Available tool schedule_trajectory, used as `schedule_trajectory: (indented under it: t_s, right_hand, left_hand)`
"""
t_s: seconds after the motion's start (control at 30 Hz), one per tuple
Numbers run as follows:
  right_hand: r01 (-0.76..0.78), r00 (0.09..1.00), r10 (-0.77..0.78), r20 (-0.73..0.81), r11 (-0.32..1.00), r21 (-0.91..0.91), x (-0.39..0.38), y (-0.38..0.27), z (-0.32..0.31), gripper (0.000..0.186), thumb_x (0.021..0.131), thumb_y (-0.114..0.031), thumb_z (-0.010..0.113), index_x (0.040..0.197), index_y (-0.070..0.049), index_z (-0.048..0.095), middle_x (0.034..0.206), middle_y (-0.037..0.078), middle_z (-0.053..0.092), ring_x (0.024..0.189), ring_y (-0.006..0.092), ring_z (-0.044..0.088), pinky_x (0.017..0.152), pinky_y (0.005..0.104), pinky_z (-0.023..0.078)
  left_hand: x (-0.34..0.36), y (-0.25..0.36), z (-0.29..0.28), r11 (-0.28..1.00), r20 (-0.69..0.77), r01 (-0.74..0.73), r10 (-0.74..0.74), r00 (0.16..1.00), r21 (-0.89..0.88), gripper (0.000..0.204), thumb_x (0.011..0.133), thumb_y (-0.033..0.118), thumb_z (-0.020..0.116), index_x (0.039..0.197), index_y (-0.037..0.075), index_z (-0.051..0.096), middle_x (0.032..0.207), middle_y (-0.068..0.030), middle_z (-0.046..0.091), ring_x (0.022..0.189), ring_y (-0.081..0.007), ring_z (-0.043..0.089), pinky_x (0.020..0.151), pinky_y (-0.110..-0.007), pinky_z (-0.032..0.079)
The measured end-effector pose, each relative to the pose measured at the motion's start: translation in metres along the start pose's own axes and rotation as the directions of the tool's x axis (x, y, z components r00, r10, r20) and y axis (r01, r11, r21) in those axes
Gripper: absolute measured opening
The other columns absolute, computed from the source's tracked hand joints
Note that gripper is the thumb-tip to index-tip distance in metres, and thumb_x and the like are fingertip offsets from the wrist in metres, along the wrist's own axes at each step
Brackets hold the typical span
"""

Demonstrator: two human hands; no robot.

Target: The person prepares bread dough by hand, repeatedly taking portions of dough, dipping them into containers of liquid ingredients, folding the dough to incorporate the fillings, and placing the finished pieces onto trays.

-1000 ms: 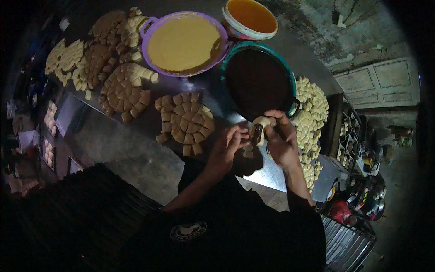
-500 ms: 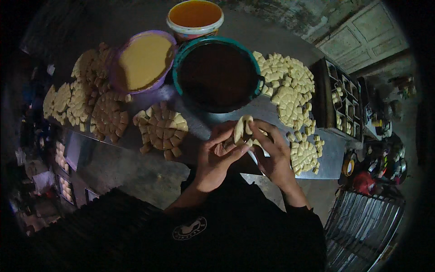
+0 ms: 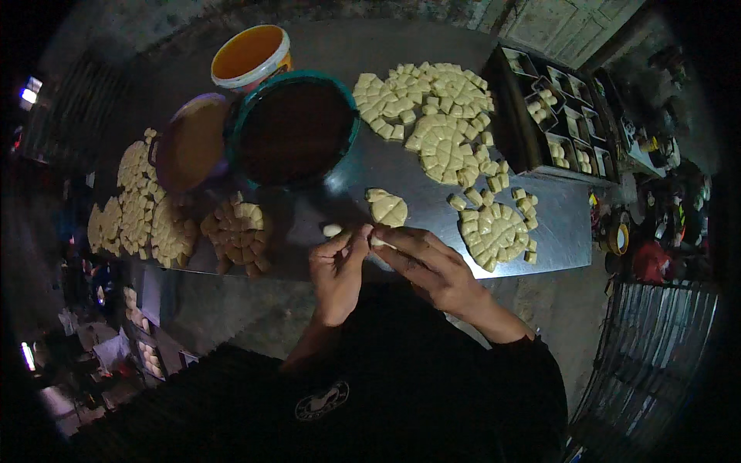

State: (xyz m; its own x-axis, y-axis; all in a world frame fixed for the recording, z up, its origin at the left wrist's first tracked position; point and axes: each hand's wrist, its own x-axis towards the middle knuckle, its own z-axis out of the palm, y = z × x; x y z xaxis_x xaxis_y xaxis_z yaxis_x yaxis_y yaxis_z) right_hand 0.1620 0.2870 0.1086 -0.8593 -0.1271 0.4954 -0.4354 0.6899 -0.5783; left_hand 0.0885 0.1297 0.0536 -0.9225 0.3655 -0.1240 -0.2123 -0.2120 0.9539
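Note:
Both my hands meet low over the near edge of the table. My left hand (image 3: 338,272) is closed, its fingertips pinching at a small pale dough piece (image 3: 377,241). My right hand (image 3: 436,270) is closed on the same piece from the other side, hiding much of it. A small smooth dough ball (image 3: 332,230) lies on the table by my left fingers. Just beyond my fingertips rests a flat, scored slab of dough (image 3: 387,210). Farther right, several dough rounds cut into small chunks (image 3: 494,234) sit on the metal table (image 3: 417,179).
A green tub with dark contents (image 3: 293,131), a purple basin (image 3: 193,143) and an orange-and-white bucket (image 3: 251,58) stand at the back left. More cut dough (image 3: 139,201) lies along the left. At right is a rack (image 3: 556,116) of tins holding dough.
The folded dough held up between my hands is gone from them; a small piece is now between my fingertips. A dough slab and a ball now show on the table. The view has shifted right.

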Motion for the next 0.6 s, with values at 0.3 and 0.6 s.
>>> schedule_trajectory:
  t_s: [0.3,0.6]
  right_hand:
    - [-0.069,0.996,0.083,-0.039,0.961,0.267,-0.042,0.012,-0.034,0.015,0.078,-0.003,0.07,0.092,-0.005,0.066,0.091,0.008,0.062,0.082,0.0253,0.055,0.069,0.0357,0.048]
    - [-0.201,0.976,0.213,0.045,0.806,0.557,-0.054,0.01,-0.034,0.035,0.074,-0.006,0.078,0.106,-0.007,0.064,0.096,0.007,0.065,0.08,0.0221,0.054,0.072,0.0298,0.044]
  left_hand:
    - [-0.042,0.004,0.037,0.993,0.196,-0.107,0.096,0.976,0.044,0.019,0.084,0.0,0.069,0.101,-0.008,0.068,0.091,-0.0109,0.07,0.085,-0.0094,0.061,0.076,-0.024,0.049]
    - [-0.056,-0.015,0.025,0.983,0.273,0.013,-0.063,0.96,0.183,0.021,0.088,0.004,0.062,0.107,-0.004,0.066,0.097,-0.0104,0.069,0.091,-0.0142,0.064,0.08,-0.027,0.05]
